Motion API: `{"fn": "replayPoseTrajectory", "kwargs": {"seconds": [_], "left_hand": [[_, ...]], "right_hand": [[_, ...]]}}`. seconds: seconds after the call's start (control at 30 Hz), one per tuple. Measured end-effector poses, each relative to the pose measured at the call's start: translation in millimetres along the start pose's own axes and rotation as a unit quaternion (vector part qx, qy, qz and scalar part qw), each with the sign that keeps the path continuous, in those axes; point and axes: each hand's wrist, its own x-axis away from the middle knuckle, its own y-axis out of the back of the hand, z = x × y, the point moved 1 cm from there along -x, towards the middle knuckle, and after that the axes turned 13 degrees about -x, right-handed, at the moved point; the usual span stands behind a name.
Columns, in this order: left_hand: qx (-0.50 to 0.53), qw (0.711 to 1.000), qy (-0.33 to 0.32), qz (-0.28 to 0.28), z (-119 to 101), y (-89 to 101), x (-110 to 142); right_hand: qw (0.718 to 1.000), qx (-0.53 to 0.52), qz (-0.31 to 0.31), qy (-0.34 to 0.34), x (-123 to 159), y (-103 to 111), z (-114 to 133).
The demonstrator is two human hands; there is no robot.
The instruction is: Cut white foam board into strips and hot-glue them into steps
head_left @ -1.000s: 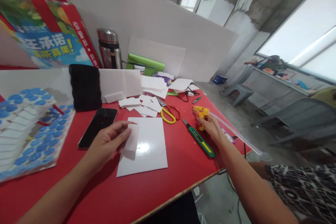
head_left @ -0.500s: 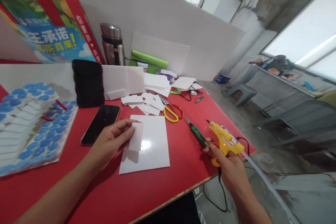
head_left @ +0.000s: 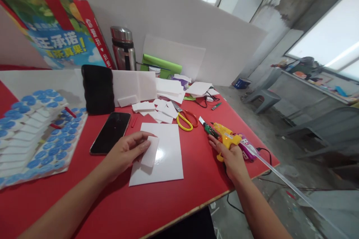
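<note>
My left hand (head_left: 130, 152) pinches a small white board piece (head_left: 150, 151) between thumb and fingers. It is held above a larger white board (head_left: 165, 170) lying on the red table (head_left: 112, 213). On the right, my right hand (head_left: 231, 157) grips a yellow hot glue gun (head_left: 226, 136), its small light glowing orange. A long clear glue stick (head_left: 283, 181) runs out of its back end. Against the gun's left side shows a green utility knife (head_left: 209, 129) with its blade out; whether my fingers touch the knife I cannot tell.
Scissors (head_left: 185, 119), white scraps (head_left: 159, 112) and a phone (head_left: 110, 132) lie beyond the board. A model with blue discs (head_left: 46, 153) stands at left. A purple packet (head_left: 248, 149) sits near the right edge. A steel flask (head_left: 123, 48) stands at the back.
My right hand has moved left and the glue gun with it, over the table beside the knife, uncovering the purple packet. The piece in my left hand has tilted and shifted slightly right.
</note>
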Motion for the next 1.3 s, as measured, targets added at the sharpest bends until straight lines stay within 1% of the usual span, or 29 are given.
{"fn": "replayPoseTrajectory", "kwargs": {"seconds": [0.13,0.23,0.3,0.37,0.43,0.5,0.57,0.63,0.7,0.73,0.77,0.83,0.9,0.93,0.97,1.03,1.1,1.13,1.17,1.23,1.3], "left_hand": [[-0.002,1.0,0.0,-0.007,2,1.9,-1],[0.0,0.999,-0.031,-0.03,1,7.6,-1],[0.009,0.998,-0.045,-0.047,1,13.3,-1],[0.03,0.997,-0.042,-0.057,1,18.5,-2],[0.054,0.995,-0.032,-0.073,3,22.1,-2],[0.073,0.992,-0.029,-0.093,4,23.8,-3],[0.087,0.991,-0.038,-0.094,5,24.2,-4],[0.097,0.99,-0.048,-0.092,6,24.7,-5],[0.088,0.989,-0.036,-0.109,6,25.7,-5],[0.068,0.99,-0.027,-0.122,5,26.4,-4],[0.034,0.99,-0.023,-0.134,4,26.8,-3],[-0.073,0.986,-0.048,-0.145,0,26.6,1],[-0.203,0.966,-0.103,-0.126,-4,23.7,6],[-0.264,0.95,-0.13,-0.101,-6,20.9,9],[-0.319,0.933,-0.152,-0.063,-7,17.3,12],[-0.408,0.895,-0.177,0.034,-8,8.2,16],[-0.472,0.853,-0.191,0.114,-8,-1.4,19],[-0.499,0.832,-0.195,0.141,-8,-5.7,20],[-0.526,0.812,-0.199,0.159,-8,-9.4,20],[-0.571,0.776,-0.206,0.172,-9,-14.2,20],[-0.602,0.752,-0.209,0.167,-9,-15.4,19]], "right_hand": [[1.0,0.01,0.001,0.009,-15,-16,-5],[1.0,0.003,0.014,0.008,-30,-31,-4],[0.999,0.001,0.034,0.011,-35,-45,2],[0.996,0.007,0.08,0.025,-35,-65,14],[0.988,0.002,0.145,0.044,-29,-92,26],[0.98,-0.042,0.191,0.031,-20,-122,34],[0.971,-0.094,0.219,0.0,-10,-148,33],[0.963,-0.112,0.245,-0.018,-3,-166,23],[0.961,-0.099,0.256,-0.017,-1,-171,8],[0.965,-0.09,0.245,-0.013,-2,-169,0],[0.971,-0.077,0.225,-0.009,-4,-165,-7],[0.984,-0.044,0.173,-0.008,-13,-151,-18],[0.99,-0.006,0.142,-0.013,-24,-136,-23],[0.989,0.019,0.146,-0.016,-29,-129,-23],[0.986,0.046,0.157,-0.019,-32,-124,-23],[0.977,0.099,0.188,-0.025,-36,-118,-21],[0.964,0.15,0.219,-0.022,-33,-120,-18],[0.958,0.171,0.229,-0.014,-30,-122,-17],[0.953,0.188,0.237,-0.004,-26,-126,-16],[0.946,0.215,0.243,0.01,-18,-133,-15],[0.944,0.227,0.238,0.014,-13,-138,-15]]}}
